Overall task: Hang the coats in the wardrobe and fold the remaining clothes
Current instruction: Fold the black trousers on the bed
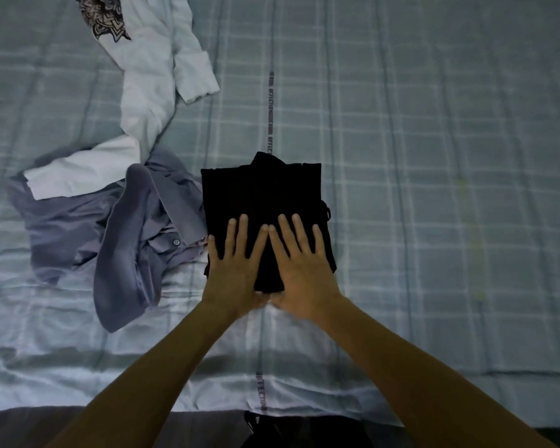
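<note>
At the centre of the bedsheet (434, 156) lies the folded black garment (262, 195), left hand (236, 266) and right hand (301, 270) pressing flat on its 6 o'clock half, fingers straight and splayed. A grey shirt (126, 227) touches it at 9 o'clock; a white shirt (149, 66) sprawls at 11.

Folded garment (262, 189) on bed (434, 156), shirt heap (78, 221) just left

The scene was dim with a cool blue-grey cast. The bedsheet (434, 156) looked brightest near the lower edge. The folded black garment (262, 195) showed almost no detail (just a dark block). The sheet's stripes bowed towards the edges.
</note>
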The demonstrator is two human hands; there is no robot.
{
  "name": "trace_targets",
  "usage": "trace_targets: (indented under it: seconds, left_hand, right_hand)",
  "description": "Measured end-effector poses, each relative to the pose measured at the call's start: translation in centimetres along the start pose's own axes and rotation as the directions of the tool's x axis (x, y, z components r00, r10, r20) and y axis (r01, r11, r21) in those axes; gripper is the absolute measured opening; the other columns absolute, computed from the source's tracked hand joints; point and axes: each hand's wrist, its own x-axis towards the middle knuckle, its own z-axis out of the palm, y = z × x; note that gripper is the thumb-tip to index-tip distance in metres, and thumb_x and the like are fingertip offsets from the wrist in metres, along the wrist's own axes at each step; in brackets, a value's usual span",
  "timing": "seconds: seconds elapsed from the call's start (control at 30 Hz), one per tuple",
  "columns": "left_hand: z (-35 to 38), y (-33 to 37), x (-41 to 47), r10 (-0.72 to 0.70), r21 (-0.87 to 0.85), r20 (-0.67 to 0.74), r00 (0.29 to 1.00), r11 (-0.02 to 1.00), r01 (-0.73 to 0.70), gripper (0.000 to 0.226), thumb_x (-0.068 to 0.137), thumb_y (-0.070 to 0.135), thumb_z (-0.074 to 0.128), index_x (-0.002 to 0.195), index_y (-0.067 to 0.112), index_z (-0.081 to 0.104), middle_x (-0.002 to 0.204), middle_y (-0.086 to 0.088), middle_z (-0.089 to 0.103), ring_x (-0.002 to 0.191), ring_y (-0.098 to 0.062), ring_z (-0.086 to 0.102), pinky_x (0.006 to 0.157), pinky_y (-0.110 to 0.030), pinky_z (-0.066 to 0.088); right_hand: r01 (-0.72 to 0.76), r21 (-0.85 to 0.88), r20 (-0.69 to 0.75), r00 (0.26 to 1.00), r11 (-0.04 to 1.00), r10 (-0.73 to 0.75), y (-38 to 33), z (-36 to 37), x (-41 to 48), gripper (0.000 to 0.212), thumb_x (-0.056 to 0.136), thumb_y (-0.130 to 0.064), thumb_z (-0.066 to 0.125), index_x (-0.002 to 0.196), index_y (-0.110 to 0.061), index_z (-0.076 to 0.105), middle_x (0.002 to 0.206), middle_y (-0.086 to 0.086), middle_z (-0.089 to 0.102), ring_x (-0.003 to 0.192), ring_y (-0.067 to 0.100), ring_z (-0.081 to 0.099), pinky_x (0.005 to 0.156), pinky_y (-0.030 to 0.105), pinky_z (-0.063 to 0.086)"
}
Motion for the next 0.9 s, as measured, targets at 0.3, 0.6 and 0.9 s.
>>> trace_targets:
  seconds: [0.3, 0.6, 0.9]
  left_hand:
    - [0.4, -0.9, 3.6, 0.033, -0.072, -0.076, 0.997, 0.997, -0.038, 0.117, 0.055, 0.072, 0.067, 0.148, 0.020, 0.018, 0.154, -0.022, 0.017, 0.141, -0.041, 0.014, 0.103, -0.065, 0.021]
    - [-0.4, 0.8, 5.0, -0.029, -0.073, -0.165, 0.986, 0.997, 0.017, 0.112, 0.034, 0.009, 0.091, 0.132, 0.006, 0.037, 0.130, -0.029, 0.051, 0.118, -0.048, 0.050, 0.093, -0.059, 0.044]
    - [-10.3, 1.2, 3.5, -0.044, -0.024, -0.408, 0.912, 0.999, 0.038, 0.082, 0.035, -0.003, 0.083, 0.114, -0.003, 0.062, 0.113, -0.028, 0.062, 0.104, -0.043, 0.061, 0.092, -0.064, 0.040]
  right_hand:
    - [0.054, -0.029, -0.007, 0.998, 0.998, -0.054, 3.5, 0.4, 4.1, 0.113, 0.067, -0.062, 0.071, 0.151, -0.015, 0.011, 0.157, 0.017, 0.011, 0.144, 0.039, 0.008, 0.114, 0.060, 0.002]
    - [0.118, -0.036, -0.010, 0.993, 0.992, -0.118, 4.8, -1.3, 5.8, 0.085, 0.074, -0.024, 0.077, 0.146, -0.012, 0.032, 0.148, 0.018, 0.036, 0.134, 0.042, 0.036, 0.110, 0.057, 0.028]
    - [0.159, -0.017, -0.248, 0.956, 0.987, -0.158, 3.8, -10.6, 5.0, 0.075, 0.059, -0.007, 0.081, 0.129, -0.012, 0.055, 0.124, 0.014, 0.061, 0.114, 0.036, 0.057, 0.101, 0.060, 0.038]
